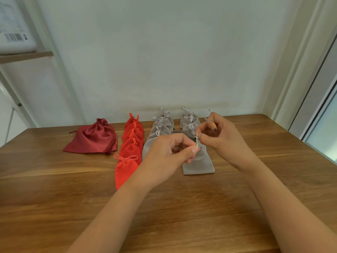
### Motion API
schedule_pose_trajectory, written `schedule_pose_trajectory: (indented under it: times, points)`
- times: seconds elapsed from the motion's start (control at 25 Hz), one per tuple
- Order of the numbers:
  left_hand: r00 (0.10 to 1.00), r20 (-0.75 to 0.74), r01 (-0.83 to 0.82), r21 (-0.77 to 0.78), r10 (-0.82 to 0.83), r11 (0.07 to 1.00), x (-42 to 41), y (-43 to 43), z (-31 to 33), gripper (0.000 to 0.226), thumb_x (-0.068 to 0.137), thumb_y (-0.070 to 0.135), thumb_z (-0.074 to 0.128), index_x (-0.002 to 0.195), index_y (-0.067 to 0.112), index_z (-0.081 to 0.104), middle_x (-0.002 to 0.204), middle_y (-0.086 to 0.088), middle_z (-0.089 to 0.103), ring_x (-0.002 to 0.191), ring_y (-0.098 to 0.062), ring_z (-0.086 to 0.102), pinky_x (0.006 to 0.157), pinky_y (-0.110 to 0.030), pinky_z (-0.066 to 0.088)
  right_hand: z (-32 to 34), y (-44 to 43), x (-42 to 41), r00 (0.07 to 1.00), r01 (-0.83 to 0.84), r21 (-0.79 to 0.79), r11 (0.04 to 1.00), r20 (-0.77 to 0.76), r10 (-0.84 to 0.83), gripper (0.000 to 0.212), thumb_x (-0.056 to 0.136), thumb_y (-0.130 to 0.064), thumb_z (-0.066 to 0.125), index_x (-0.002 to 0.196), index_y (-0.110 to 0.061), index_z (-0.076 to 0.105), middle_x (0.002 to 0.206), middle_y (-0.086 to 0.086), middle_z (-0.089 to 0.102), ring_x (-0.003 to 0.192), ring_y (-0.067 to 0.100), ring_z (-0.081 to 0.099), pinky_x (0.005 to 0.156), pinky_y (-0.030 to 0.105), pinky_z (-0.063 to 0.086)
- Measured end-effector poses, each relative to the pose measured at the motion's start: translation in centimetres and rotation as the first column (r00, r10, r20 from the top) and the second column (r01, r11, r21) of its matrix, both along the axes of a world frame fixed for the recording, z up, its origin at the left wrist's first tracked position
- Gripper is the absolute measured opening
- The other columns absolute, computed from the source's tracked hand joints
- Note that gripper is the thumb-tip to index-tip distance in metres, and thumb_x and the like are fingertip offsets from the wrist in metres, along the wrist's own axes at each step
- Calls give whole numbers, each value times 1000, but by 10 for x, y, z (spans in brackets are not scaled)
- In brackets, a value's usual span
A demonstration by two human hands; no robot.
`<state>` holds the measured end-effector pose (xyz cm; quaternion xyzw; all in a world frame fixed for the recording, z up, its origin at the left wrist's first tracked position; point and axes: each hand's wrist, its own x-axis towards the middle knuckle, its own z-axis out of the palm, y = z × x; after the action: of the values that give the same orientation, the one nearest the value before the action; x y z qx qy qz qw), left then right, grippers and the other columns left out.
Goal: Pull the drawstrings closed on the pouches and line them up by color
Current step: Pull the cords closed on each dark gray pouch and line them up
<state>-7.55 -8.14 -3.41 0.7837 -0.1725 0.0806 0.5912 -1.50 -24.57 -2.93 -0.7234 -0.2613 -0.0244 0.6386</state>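
A grey pouch (199,164) lies at the near end of the right grey row. Its pale drawstring (197,141) runs between my hands. My left hand (169,152) pinches the string's lower end, and my right hand (218,133) pinches its upper end, just above the pouch's mouth. Beside it run a row of several grey pouches (160,128) and a row of several red pouches (132,143), each overlapping the one behind. More grey pouches (189,119) continue behind my right hand. A larger dark red satin pouch (93,138) lies alone at the left, its cord tied.
All pouches lie on a wooden table (164,207) pushed against a pale wall. A shelf (25,56) with a white box stands at the upper left. A window frame (319,110) runs along the right edge.
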Motion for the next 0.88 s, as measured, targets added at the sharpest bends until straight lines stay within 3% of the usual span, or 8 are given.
schedule_pose_trajectory:
  times: [0.16,0.28,0.36,0.52,0.6,0.64,0.76,0.88]
  points:
    - [986,104,-129,-23,131,991,-2,-6,1,19,93,24,53,100,17,70,79,17,67,67,4,56,62,-10,42,13,-13,-1,988,-121,-95,988,-108,110,40,78,19,55,69,-14,35,75,9,60,66,10,56,66,21,49]
    - [999,20,-37,47,37,998,0,-4,1,23,93,17,58,114,26,64,99,9,70,88,-1,62,76,-16,47,28,-21,-6,979,-191,-207,959,-113,171,38,76,15,57,67,-15,36,73,7,57,68,14,49,59,32,39]
    - [1000,-29,11,80,-9,997,0,-6,2,27,86,14,68,108,29,65,94,9,71,87,-3,64,79,-18,49,36,-26,-7,974,-212,-246,946,-126,186,34,73,12,55,67,-16,37,75,8,54,72,18,43,57,36,30]
    - [996,-92,1,115,10,993,2,-17,5,12,76,12,76,78,22,70,67,14,66,65,2,58,65,-12,47,42,-45,-4,955,-273,-184,944,-169,243,29,80,14,59,74,-11,45,81,14,59,75,17,55,66,21,49]
    - [988,-154,2,180,26,984,8,-24,4,9,77,16,76,75,20,69,64,11,66,62,-1,59,62,-14,48,27,-64,8,974,-153,-183,971,-196,117,12,85,1,64,86,-8,56,94,10,67,86,18,64,78,28,55]
    - [981,-189,-5,197,43,980,11,-27,4,9,78,16,76,75,19,68,62,8,66,60,-3,61,60,-15,49,16,-76,18,983,7,-242,970,-174,-51,9,87,-7,64,94,-11,60,102,5,68,95,17,65,85,31,54]
    - [962,-247,-49,253,113,966,30,-37,8,10,81,13,73,77,15,64,59,2,67,55,-3,62,55,-15,48,-23,-107,38,887,371,-539,756,-36,-461,28,93,-25,57,121,-24,57,127,-5,58,119,15,52,94,28,42]
    - [946,-293,-45,310,140,950,54,-56,7,11,83,11,72,79,13,63,61,-1,66,52,-3,61,54,-15,49,-52,-113,43,865,389,-676,626,34,-501,45,96,-28,54,139,-20,44,142,0,47,128,18,45,102,31,37]
